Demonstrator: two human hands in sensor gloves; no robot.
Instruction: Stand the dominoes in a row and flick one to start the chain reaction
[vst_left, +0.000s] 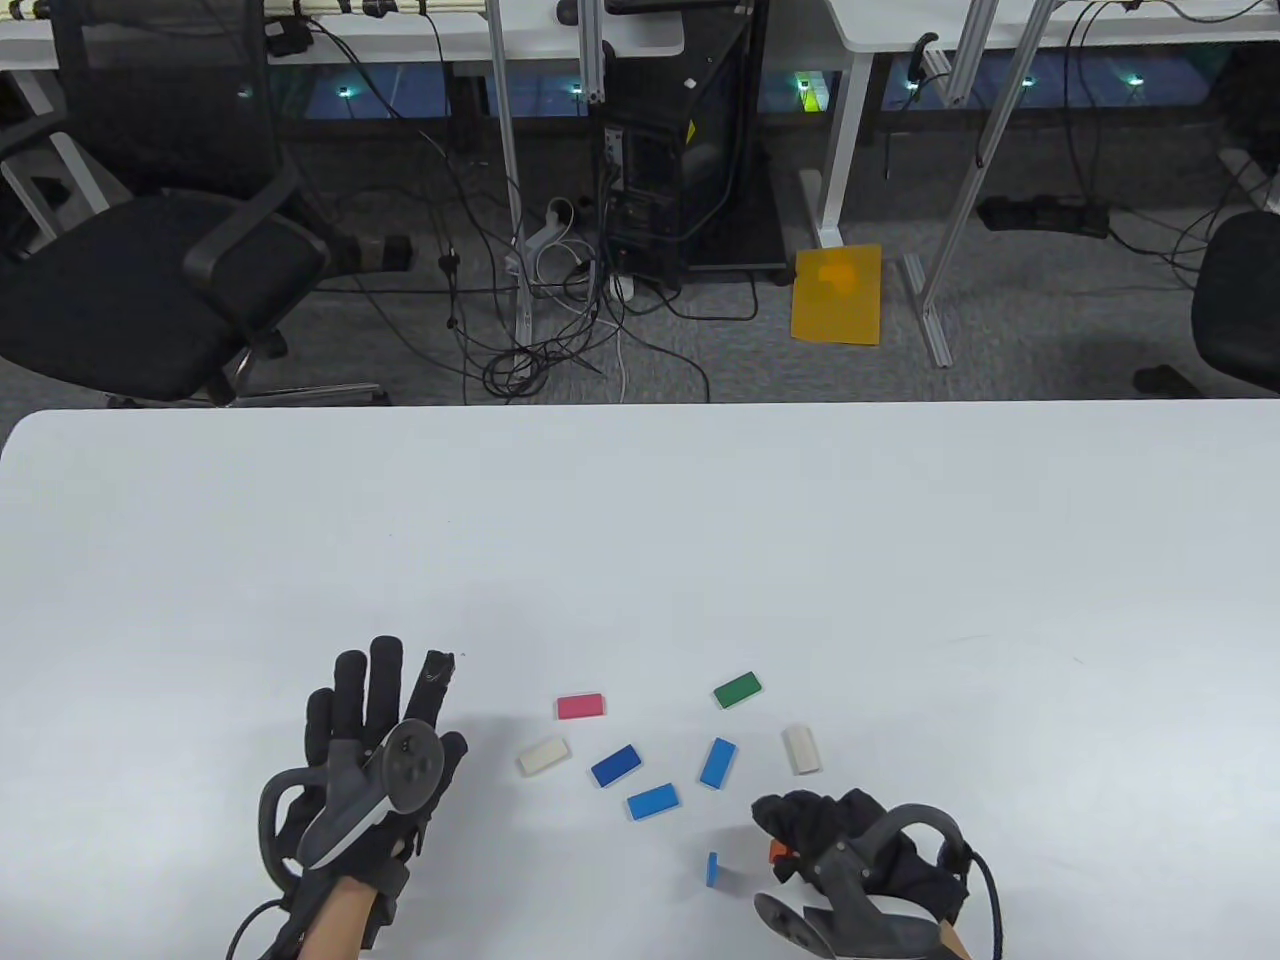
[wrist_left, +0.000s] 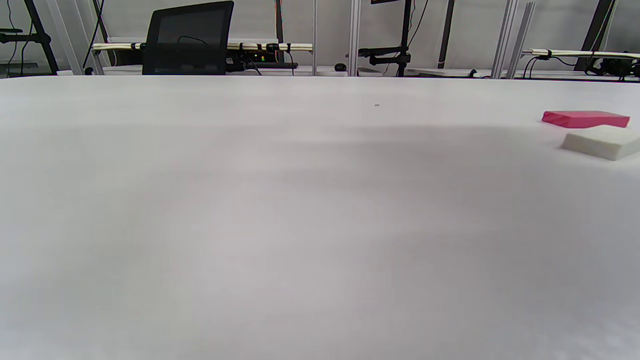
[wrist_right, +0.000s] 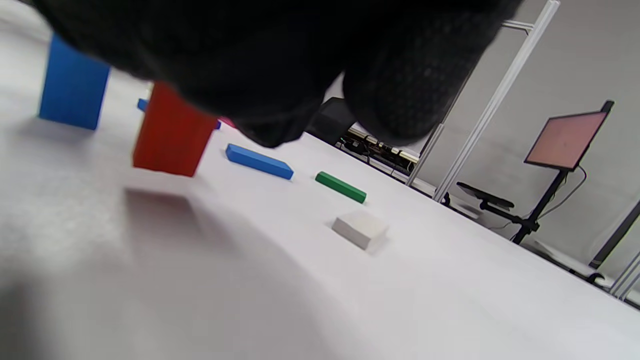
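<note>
Several dominoes lie flat on the white table (vst_left: 640, 520): a pink one (vst_left: 580, 707), a white one (vst_left: 543, 756), three blue ones (vst_left: 614, 765), a green one (vst_left: 737, 690) and another white one (vst_left: 801, 748). One blue domino (vst_left: 712, 868) stands upright near the front. My right hand (vst_left: 790, 835) pinches a red-orange domino (vst_left: 775, 852), held upright just above the table to the right of the standing blue one (wrist_right: 74, 85); the red domino (wrist_right: 170, 132) hangs under my fingers (wrist_right: 300, 60). My left hand (vst_left: 385, 720) lies with fingers straight, left of the pile, holding nothing.
The table's far edge runs across the middle of the table view, with office chairs (vst_left: 150, 270), cables and a computer tower (vst_left: 690, 150) on the floor beyond. In the left wrist view the pink domino (wrist_left: 585, 119) and a white domino (wrist_left: 602, 141) lie at the right.
</note>
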